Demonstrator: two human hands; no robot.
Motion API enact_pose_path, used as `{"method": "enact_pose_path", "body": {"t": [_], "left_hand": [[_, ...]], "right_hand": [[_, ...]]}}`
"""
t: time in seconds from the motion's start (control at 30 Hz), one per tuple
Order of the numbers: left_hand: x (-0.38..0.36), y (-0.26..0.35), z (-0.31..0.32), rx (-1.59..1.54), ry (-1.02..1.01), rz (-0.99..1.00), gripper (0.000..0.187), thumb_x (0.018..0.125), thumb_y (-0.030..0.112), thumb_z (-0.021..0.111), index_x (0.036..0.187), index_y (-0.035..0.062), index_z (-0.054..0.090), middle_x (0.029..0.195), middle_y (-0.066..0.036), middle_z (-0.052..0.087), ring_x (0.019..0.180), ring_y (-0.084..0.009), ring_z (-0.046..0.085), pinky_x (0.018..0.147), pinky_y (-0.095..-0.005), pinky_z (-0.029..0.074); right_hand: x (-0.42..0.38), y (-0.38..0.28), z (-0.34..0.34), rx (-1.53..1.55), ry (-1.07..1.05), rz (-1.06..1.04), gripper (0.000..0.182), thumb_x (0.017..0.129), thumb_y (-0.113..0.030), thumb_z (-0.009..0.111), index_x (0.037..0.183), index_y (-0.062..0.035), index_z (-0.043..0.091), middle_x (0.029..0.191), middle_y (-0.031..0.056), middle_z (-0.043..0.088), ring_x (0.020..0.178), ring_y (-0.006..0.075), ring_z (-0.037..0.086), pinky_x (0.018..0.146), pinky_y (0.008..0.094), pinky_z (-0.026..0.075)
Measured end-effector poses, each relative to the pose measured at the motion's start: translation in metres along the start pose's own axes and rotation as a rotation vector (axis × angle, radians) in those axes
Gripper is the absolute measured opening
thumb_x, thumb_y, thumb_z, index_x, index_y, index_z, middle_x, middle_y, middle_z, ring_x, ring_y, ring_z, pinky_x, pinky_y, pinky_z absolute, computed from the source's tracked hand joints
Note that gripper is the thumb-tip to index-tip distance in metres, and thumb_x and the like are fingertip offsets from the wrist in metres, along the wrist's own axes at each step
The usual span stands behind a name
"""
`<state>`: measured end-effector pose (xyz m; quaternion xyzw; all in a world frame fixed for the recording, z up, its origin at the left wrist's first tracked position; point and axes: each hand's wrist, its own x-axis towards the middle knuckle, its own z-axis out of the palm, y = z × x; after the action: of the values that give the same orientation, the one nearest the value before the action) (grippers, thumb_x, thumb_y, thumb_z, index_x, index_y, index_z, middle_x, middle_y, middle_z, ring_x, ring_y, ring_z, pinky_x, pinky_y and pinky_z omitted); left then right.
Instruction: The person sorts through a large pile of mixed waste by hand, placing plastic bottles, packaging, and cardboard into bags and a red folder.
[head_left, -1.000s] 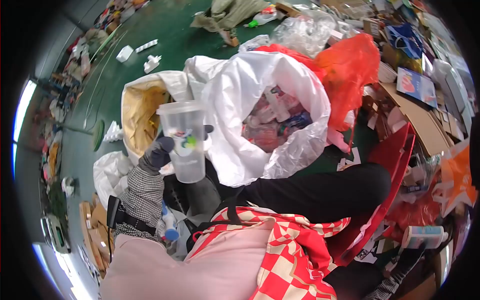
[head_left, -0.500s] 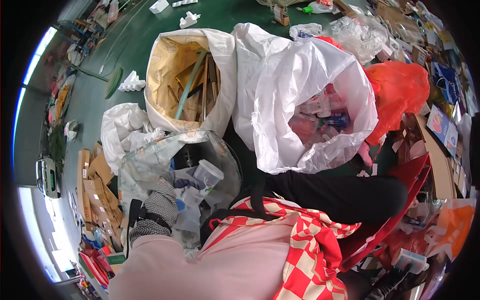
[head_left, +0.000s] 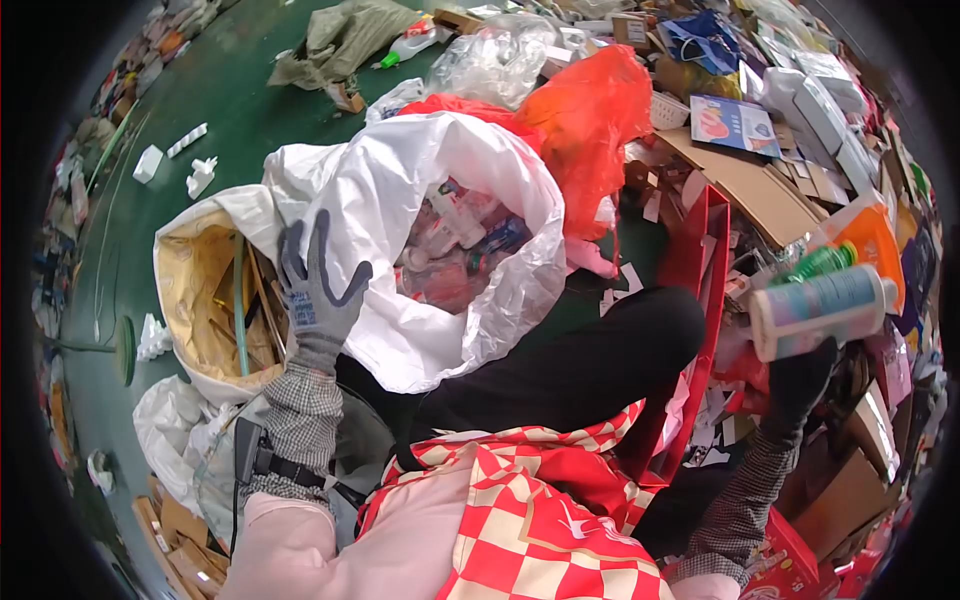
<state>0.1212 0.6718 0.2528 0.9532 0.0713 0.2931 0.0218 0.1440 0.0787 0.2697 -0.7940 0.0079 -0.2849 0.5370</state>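
A green floor (head_left: 245,120) spreads across the upper left of the room, smooth and mostly matt. Along its right side rises a broad heap of mixed waste (head_left: 745,190), with flattened card, boxes and film; another band of clutter (head_left: 65,185) lines the far left edge. Before the seated person stands a large white bag (head_left: 390,180), its mouth wide and plastic bottles (head_left: 455,225) inside. Left of it, a yellow-lined sack (head_left: 190,270) holds long strips. A red bag (head_left: 590,115) slumps just behind the white one. The gloved left hand (head_left: 320,295) is empty, fingers spread apart in front of the bags. The gloved right hand (head_left: 803,385) is clamped on a white bottle (head_left: 815,312) with a blue label, held tilted over the heap. Smallest, white foam pieces (head_left: 201,178) lie on the floor.
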Motion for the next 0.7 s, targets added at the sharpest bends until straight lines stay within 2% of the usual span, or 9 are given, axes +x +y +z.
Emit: {"method": "enact_pose_path", "body": {"t": [0.03,0.1,0.17,0.23,0.27,0.4,0.57,0.6,0.7], "left_hand": [[0.014,0.006,0.004,0.198,0.039,-0.017,0.087,0.067,0.034,0.074,0.138,0.0111,0.028,0.129,-0.024,0.040,0.113,-0.0380,0.044,0.094,-0.0420,0.037],[0.023,-0.020,0.055,-0.326,-0.225,-0.397,0.093,0.065,0.036,0.075,0.138,0.0066,0.026,0.125,-0.024,0.045,0.112,-0.0364,0.046,0.095,-0.0373,0.038],[0.030,-0.068,0.109,-0.854,-0.477,-0.670,0.086,0.064,0.031,0.078,0.130,-0.0042,0.036,0.116,-0.019,0.054,0.104,-0.0280,0.052,0.091,-0.0306,0.041],[0.053,-0.075,0.102,-0.905,-0.251,-0.725,0.070,0.064,0.020,0.077,0.120,-0.0065,0.046,0.111,-0.015,0.055,0.094,-0.0225,0.055,0.082,-0.0309,0.045],[0.066,-0.064,0.070,-1.038,-0.372,-0.582,0.047,0.072,0.026,0.070,0.107,-0.0023,0.057,0.102,-0.010,0.057,0.091,-0.0194,0.053,0.081,-0.0307,0.045],[0.102,-0.125,0.096,-1.684,-0.791,-0.823,0.059,0.078,0.041,0.062,0.117,-0.0011,0.050,0.110,-0.013,0.056,0.096,-0.0273,0.055,0.089,-0.0370,0.043],[0.165,-0.101,0.121,-1.285,-0.660,-0.692,0.063,0.078,0.043,0.062,0.121,-0.0004,0.047,0.114,-0.015,0.053,0.102,-0.0286,0.052,0.091,-0.0376,0.041],[0.179,-0.097,0.127,-1.185,-0.643,-0.648,0.064,0.078,0.044,0.062,0.122,-0.0003,0.046,0.115,-0.015,0.052,0.103,-0.0289,0.052,0.092,-0.0377,0.040],[0.215,-0.085,0.139,-0.884,-0.594,-0.534,0.067,0.078,0.045,0.061,0.124,0.0001,0.044,0.118,-0.016,0.051,0.106,-0.0296,0.050,0.093,-0.0381,0.039]], "right_hand": [[-0.003,-0.026,0.036,0.329,-0.122,0.053,0.046,0.085,-0.015,0.057,0.123,0.0010,0.038,0.119,0.0147,0.048,0.111,0.0277,0.047,0.098,0.0409,0.037],[-0.009,-0.078,0.107,1.001,-0.303,0.285,0.048,0.087,-0.015,0.056,0.128,-0.0034,0.035,0.121,0.0109,0.049,0.111,0.0270,0.049,0.097,0.0444,0.038],[-0.019,-0.114,0.179,0.742,-0.388,0.421,0.046,0.084,-0.009,0.056,0.125,-0.0037,0.037,0.113,0.0113,0.051,0.100,0.0238,0.056,0.086,0.0352,0.048],[-0.041,-0.091,0.260,0.318,-0.506,0.246,0.063,0.077,-0.019,0.068,0.127,-0.0040,0.033,0.111,0.0119,0.051,0.101,0.0252,0.054,0.087,0.0338,0.045],[-0.055,-0.091,0.276,0.188,-0.560,0.249,0.071,0.076,-0.028,0.066,0.132,-0.0060,0.027,0.119,0.0163,0.044,0.109,0.0305,0.046,0.093,0.0360,0.039],[-0.060,-0.123,0.267,-0.145,-0.916,0.266,0.083,0.077,-0.052,0.053,0.142,-0.0162,0.015,0.140,0.0254,0.024,0.127,0.0446,0.027,0.108,0.0460,0.016],[-0.038,-0.089,0.119,0.208,-0.167,0.041,0.052,0.079,-0.030,0.064,0.120,-0.0024,0.047,0.118,0.0185,0.051,0.113,0.0277,0.049,0.094,0.0333,0.039],[-0.033,-0.092,0.070,0.356,-0.148,0.274,0.043,0.084,-0.017,0.060,0.122,-0.0027,0.046,0.104,0.0069,0.056,0.096,0.0144,0.055,0.084,0.0271,0.044],[-0.037,-0.064,-0.059,0.344,0.282,0.289,0.037,0.087,-0.016,0.056,0.120,0.0001,0.049,0.105,0.0055,0.057,0.092,0.0113,0.056,0.086,0.0253,0.043]]}}
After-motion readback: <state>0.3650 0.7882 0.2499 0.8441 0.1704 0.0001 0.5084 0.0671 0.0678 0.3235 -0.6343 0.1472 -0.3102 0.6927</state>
